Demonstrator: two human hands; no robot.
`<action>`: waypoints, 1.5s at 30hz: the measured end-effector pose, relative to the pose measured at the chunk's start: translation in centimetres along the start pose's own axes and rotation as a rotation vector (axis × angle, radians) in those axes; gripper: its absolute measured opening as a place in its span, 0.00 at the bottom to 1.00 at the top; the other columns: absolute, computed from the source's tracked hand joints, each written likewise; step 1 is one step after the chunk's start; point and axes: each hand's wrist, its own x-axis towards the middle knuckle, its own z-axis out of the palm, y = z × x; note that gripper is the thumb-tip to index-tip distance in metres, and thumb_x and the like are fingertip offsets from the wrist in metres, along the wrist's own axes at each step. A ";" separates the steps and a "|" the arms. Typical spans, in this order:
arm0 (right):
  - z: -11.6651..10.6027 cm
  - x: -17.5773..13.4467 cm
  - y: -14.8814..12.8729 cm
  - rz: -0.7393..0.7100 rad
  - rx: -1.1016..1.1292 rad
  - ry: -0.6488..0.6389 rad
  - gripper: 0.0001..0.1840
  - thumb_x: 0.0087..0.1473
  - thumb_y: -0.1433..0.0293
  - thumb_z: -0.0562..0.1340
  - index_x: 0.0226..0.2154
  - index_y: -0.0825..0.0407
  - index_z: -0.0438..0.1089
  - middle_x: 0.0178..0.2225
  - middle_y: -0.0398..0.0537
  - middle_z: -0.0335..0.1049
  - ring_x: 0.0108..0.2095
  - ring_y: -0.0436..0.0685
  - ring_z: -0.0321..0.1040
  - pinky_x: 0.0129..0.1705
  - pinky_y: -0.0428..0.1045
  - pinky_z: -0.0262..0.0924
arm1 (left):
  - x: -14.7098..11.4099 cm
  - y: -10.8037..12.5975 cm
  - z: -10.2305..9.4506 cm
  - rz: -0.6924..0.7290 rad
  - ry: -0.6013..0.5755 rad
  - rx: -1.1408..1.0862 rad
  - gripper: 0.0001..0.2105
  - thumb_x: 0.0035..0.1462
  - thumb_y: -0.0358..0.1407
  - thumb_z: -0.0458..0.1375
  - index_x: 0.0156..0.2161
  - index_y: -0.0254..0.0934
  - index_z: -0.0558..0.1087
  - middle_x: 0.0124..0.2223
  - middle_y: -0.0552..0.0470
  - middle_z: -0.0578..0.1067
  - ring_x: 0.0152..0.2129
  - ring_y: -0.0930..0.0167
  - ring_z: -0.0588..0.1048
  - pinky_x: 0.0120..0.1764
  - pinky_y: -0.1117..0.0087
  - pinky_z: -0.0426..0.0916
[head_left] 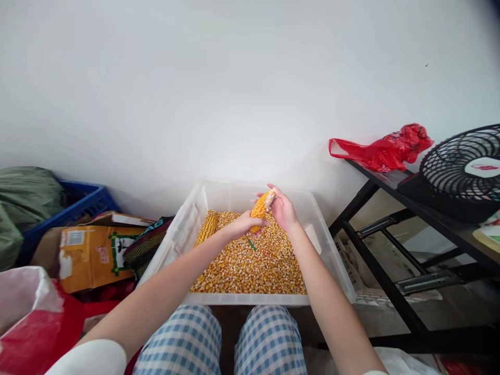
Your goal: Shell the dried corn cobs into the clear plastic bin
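Observation:
Above a clear plastic bin of loose corn kernels, a yellow corn cob is held at a tilt. Its upper end is bare and whitish, with kernels still on the rest. My left hand is closed around the lower part of the cob. My right hand cups the bare upper end, some of its fingers passing behind the cob. Just below the hands shows a thin dark-and-green stick-like thing; whether it is held or lies on the kernels is unclear. More unshelled cobs rest at the bin's left side.
Left of the bin are a cardboard box, a dark mesh bag, a blue crate and a red-and-white bag. At right stands a black-framed table bearing a red plastic bag and a black fan. A white wall rises behind.

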 end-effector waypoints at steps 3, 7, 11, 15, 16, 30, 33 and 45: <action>0.1 0.2 0.4 -0.019 -0.067 0.100 0.17 0.46 0.59 0.58 0.40 0.45 0.57 0.28 0.40 0.71 0.26 0.52 0.69 0.27 0.47 0.62 | 0.2 -0.3 0.1 0.031 0.006 0.067 0.08 0.43 0.35 0.56 0.27 0.32 0.63 0.20 0.55 0.64 0.14 0.78 0.63 0.17 0.76 0.58; 0.3 0.4 0.5 -0.006 0.031 0.053 0.16 0.45 0.62 0.60 0.38 0.46 0.58 0.27 0.39 0.70 0.26 0.51 0.69 0.27 0.46 0.62 | 0.5 -0.5 -0.3 0.012 0.037 0.271 0.09 0.47 0.38 0.53 0.30 0.32 0.63 0.22 0.54 0.65 0.15 0.76 0.66 0.20 0.74 0.61; 0.3 0.5 0.7 0.074 0.323 0.268 0.14 0.48 0.56 0.54 0.29 0.51 0.59 0.23 0.43 0.69 0.25 0.53 0.68 0.28 0.49 0.62 | 0.4 -0.5 -0.2 0.054 0.419 0.936 0.11 0.47 0.35 0.53 0.37 0.34 0.63 0.30 0.48 0.70 0.26 0.68 0.71 0.30 0.69 0.65; -0.1 0.4 1.5 0.074 0.530 0.563 0.18 0.50 0.56 0.48 0.19 0.51 0.50 0.11 0.36 0.55 0.15 0.48 0.59 0.26 0.49 0.62 | 0.3 -0.5 1.5 0.082 0.479 1.442 0.10 0.47 0.29 0.50 0.38 0.34 0.62 0.37 0.44 0.70 0.35 0.64 0.71 0.34 0.67 0.64; -0.1 0.4 1.6 0.054 0.524 0.610 0.18 0.50 0.56 0.47 0.18 0.51 0.48 0.10 0.34 0.50 0.13 0.47 0.55 0.24 0.48 0.60 | 0.3 -0.5 2.0 0.068 0.450 1.470 0.11 0.47 0.29 0.50 0.39 0.34 0.62 0.37 0.44 0.70 0.34 0.64 0.71 0.34 0.67 0.64; 0.6 0.5 1.5 -0.226 0.093 0.675 0.24 0.50 0.50 0.45 0.17 0.51 0.51 0.09 0.37 0.53 0.10 0.48 0.55 0.14 0.45 0.55 | 0.5 -1.7 3.3 0.105 0.312 0.808 0.08 0.42 0.32 0.53 0.32 0.34 0.66 0.27 0.51 0.72 0.23 0.71 0.72 0.26 0.74 0.64; -0.1 0.6 1.5 -0.285 0.042 0.650 0.25 0.50 0.50 0.45 0.17 0.51 0.54 0.10 0.38 0.57 0.11 0.48 0.58 0.16 0.45 0.57 | 0.8 -1.8 3.0 0.047 0.150 0.510 0.08 0.43 0.33 0.53 0.32 0.33 0.66 0.23 0.55 0.69 0.16 0.75 0.68 0.21 0.75 0.63; 0.2 1.1 2.4 -0.057 -0.017 0.273 0.15 0.44 0.57 0.59 0.31 0.48 0.58 0.20 0.36 0.65 0.21 0.50 0.66 0.25 0.46 0.61 | 0.6 -1.2 -0.1 0.087 0.484 0.869 0.16 0.45 0.42 0.55 0.38 0.35 0.66 0.32 0.48 0.73 0.28 0.68 0.72 0.32 0.72 0.62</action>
